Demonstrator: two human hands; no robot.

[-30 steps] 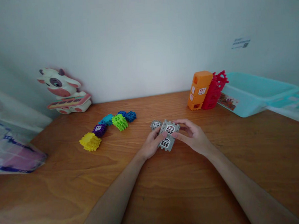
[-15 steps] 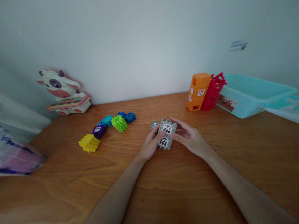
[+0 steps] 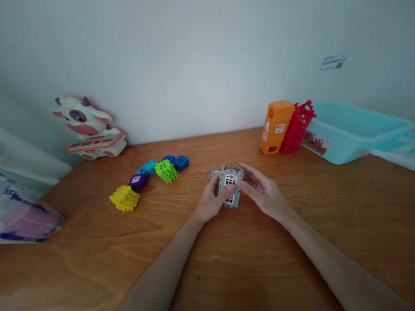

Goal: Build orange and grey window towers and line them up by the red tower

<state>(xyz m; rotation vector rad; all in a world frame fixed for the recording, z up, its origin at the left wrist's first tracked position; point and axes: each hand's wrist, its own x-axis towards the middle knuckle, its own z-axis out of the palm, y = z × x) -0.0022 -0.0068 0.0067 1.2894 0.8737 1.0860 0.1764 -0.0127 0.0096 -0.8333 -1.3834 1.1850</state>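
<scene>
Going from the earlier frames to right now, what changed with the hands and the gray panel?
The gray panel has turned from tilted to nearly upright, held at its lower part by the left hand. The right hand has eased rightward, its fingertips near the panel's right edge. The small gray piece, yellow block, green block and orange stack stayed put.
</scene>
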